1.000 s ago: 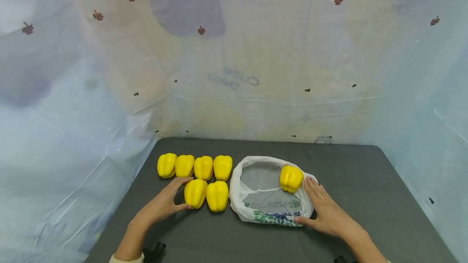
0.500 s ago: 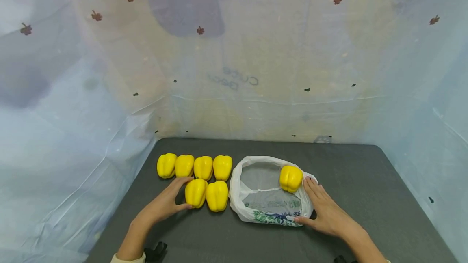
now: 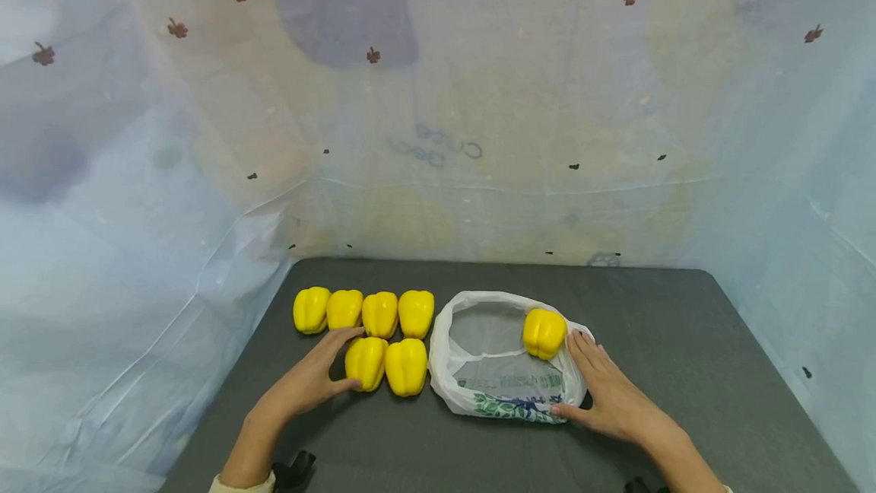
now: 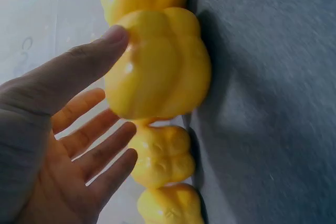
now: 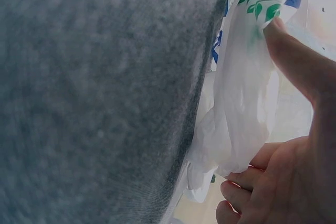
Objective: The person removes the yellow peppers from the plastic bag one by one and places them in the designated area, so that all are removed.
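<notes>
My left hand (image 3: 311, 379) is at the left side of a yellow bell pepper (image 3: 366, 364) in the front row. In the left wrist view, the thumb (image 4: 114, 35) touches this pepper, while the other fingers spread fairly straight behind it. A second yellow pepper (image 3: 407, 367) stands just to its right. My right hand (image 3: 612, 402) rests against the right side of a white plastic bag (image 3: 445, 371), its thumb on the printed front and its fingers along the far side. The bag's mouth is wide, and one yellow pepper (image 3: 544, 334) sits inside at its right.
Behind the front pair, a row of several yellow bell peppers (image 3: 379, 315) stands side by side, left of the bag. All lie on a dark grey table (image 3: 650, 326). A pale patterned sheet (image 3: 520, 128) hangs around its back and sides.
The pepper at my left hand shifts very slightly and its lower end tilts a little. My right hand and the bag hold their place.
</notes>
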`<state>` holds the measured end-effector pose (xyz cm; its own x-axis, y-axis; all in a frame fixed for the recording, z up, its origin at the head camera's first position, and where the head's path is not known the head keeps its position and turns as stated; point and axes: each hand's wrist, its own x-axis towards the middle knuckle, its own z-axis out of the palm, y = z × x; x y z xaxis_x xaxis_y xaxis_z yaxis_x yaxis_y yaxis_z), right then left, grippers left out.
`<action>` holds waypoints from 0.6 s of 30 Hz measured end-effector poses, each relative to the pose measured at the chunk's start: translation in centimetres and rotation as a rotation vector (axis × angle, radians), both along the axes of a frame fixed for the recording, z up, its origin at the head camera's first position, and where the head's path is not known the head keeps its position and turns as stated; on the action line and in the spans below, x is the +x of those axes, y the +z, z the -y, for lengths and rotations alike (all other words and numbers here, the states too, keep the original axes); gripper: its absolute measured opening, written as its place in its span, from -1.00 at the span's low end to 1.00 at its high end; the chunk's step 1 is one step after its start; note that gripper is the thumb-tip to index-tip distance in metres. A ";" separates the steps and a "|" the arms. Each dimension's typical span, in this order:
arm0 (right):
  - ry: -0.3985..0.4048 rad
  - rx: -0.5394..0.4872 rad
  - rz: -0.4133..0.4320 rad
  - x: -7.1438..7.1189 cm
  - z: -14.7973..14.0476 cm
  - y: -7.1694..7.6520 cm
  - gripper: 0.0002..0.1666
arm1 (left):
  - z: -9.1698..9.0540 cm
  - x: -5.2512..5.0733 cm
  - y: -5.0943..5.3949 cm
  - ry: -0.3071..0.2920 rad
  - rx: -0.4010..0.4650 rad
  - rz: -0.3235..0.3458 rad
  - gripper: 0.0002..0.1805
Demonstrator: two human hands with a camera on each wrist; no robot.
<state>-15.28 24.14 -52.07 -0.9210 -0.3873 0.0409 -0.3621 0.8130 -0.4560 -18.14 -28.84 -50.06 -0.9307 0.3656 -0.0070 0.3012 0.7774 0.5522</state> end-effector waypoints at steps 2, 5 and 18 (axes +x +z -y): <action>0.002 0.000 -0.005 0.0 0.0 0.0 0.53 | -0.4 0.0 0.2 -0.010 -0.006 -0.026 -0.05; 0.004 -0.002 -0.008 -0.1 0.0 0.0 0.53 | -1.3 -0.1 0.7 -0.022 -0.012 -0.072 -0.09; 0.008 0.004 -0.012 -0.1 -0.1 -0.1 0.53 | -6.8 -1.3 3.1 -0.131 -0.015 -0.186 -0.12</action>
